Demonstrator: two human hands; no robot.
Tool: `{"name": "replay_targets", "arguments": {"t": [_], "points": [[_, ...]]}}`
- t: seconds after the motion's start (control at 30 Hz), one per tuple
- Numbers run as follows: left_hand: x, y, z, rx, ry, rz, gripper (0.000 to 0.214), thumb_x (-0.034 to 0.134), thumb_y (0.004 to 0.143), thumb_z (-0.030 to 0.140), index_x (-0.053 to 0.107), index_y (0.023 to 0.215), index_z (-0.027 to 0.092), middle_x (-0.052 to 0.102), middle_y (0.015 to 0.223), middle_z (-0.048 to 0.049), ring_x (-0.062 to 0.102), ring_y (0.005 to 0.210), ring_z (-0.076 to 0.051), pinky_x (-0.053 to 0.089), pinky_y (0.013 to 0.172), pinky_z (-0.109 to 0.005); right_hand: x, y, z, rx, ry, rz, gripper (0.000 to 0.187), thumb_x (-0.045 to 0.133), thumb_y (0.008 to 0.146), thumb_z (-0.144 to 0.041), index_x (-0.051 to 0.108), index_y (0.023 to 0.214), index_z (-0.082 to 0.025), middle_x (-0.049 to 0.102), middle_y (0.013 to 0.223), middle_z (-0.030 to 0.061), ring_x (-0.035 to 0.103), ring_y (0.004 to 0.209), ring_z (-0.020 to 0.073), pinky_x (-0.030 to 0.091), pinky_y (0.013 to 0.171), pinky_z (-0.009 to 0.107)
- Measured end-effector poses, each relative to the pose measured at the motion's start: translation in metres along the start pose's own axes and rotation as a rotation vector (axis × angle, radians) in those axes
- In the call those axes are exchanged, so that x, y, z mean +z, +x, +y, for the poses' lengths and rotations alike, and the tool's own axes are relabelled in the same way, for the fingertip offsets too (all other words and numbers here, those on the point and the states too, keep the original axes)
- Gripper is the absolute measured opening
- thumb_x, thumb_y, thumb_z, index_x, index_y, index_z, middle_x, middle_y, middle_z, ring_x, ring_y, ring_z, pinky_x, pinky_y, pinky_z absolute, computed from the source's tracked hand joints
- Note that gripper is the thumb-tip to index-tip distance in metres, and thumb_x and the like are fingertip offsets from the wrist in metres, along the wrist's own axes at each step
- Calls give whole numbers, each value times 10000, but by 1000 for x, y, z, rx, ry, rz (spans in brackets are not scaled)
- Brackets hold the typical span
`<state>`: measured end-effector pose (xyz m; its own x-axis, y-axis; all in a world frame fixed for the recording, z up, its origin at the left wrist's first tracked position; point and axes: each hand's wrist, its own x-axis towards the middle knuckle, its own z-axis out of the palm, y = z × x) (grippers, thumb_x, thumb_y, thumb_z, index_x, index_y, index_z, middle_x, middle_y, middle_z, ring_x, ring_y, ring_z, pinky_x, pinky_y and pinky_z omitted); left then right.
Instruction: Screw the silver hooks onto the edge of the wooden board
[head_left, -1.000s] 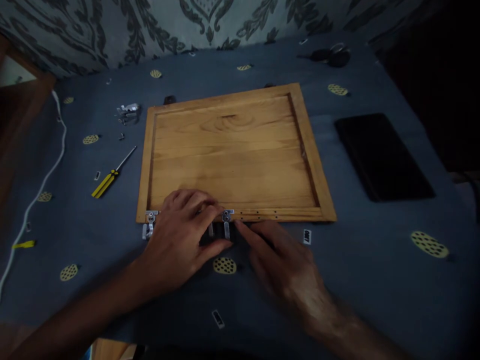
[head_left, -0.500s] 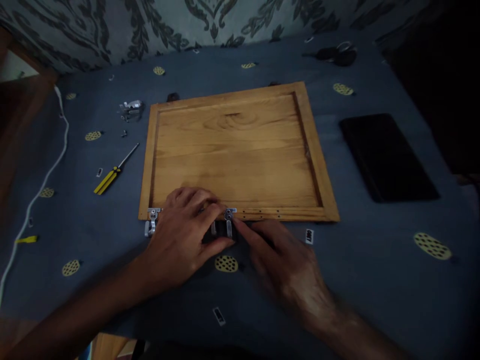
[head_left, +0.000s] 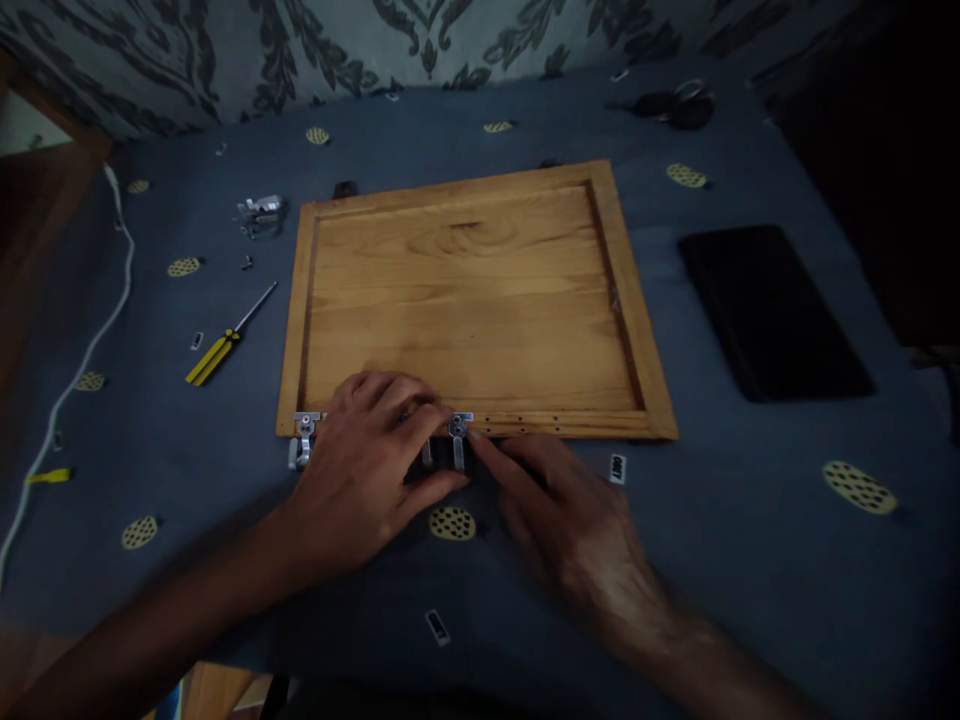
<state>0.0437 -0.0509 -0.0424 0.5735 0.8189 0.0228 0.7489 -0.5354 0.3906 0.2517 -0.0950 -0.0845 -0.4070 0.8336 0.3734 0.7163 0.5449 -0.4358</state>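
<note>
A framed wooden panel (head_left: 469, 300) lies flat on the dark blue cloth. Along its near rail, one silver metal hinge (head_left: 304, 425) sits by the left corner and a second metal hinge (head_left: 458, 428) nearer the middle. My left hand (head_left: 367, 440) arches over the rail, fingertips on the wood and thumb below, closed around the second hinge; its fingers partly cover the metal. Beside that hinge, my right hand (head_left: 559, 500) points its index finger against the plate's right side. The other right fingers are curled and the thumb is hidden.
A yellow-handled screwdriver (head_left: 217, 352) lies left of the panel, below loose metal hardware (head_left: 261, 210) and a small metal piece (head_left: 247, 262). A black flat tablet-like slab (head_left: 776, 310) lies right. Dark keys (head_left: 675, 105) are at the back; a white cable (head_left: 97, 345) runs along the left.
The whole view has shifted very slightly. Both hands keep nearly the same place at the second hinge, and the panel lies as before.
</note>
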Motion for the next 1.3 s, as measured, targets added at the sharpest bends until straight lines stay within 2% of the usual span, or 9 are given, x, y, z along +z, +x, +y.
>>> {"name": "replay_targets", "arguments": {"t": [0.6,0.87,1.0,1.3], "points": [[0,1,0,6,28,12,354,726,878,396,611,1139,187,626,1190,-72,559,1149,-288,437,997,-521,3,0,-2,-12,-92,2,348,374,1024,-106,665,1216,-100,669,865,77,630,783,185,493,581,263],[-1,1,0,10,30,9,325,689,904,404,616,1140,192,626,1187,-76,560,1149,-285,442,1002,-504,1,0,-2,-16,-53,2,361,395,987,-61,662,1227,-101,667,852,79,647,812,200,552,689,296],[0,1,-1,18,34,22,333,690,902,412,624,1136,185,631,1183,-80,563,1147,-293,446,992,-512,0,1,-1,4,-5,-10,379,392,984,-65,646,1261,-117,677,867,83,662,828,208,577,700,313],[-1,1,0,-5,19,11,346,725,876,400,642,1132,182,632,1185,-71,557,1145,-282,442,1009,-506,2,1,-2,-7,-54,-33,373,405,989,-76,662,1251,-140,660,872,83,657,850,216,572,680,307]]}}
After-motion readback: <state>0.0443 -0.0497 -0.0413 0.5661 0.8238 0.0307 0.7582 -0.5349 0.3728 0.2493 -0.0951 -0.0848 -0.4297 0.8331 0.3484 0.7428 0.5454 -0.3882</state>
